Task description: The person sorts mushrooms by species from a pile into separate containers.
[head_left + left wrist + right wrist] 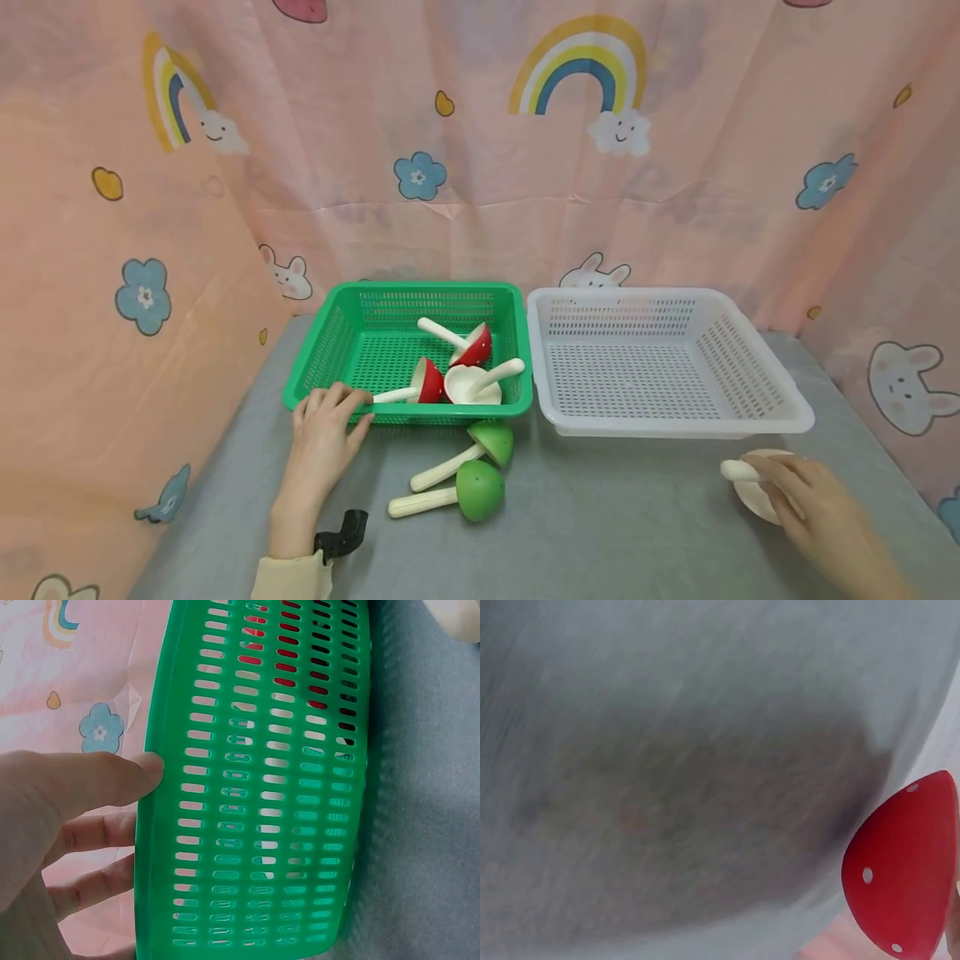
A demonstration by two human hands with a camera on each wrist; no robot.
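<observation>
Red-capped mushroom [901, 870] held over worktop [615, 517], near front right corner of white basket [667, 427]; right hand [813, 504] pinches stem. Left hand [325, 437] clasps rim of green basket [420, 413], thumb outside. Three mushrooms [429, 382] inside: two show red caps, third pale underside up. Two green-capped mushrooms [480, 492] lie in front. Baskets side by side. Worktop grey; pink cloth [337, 117] behind, printed with rainbows, rabbits, blue flowers.

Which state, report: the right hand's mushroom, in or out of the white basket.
Out: the head view shows the right hand holding the mushroom in front of the white basket.
</observation>
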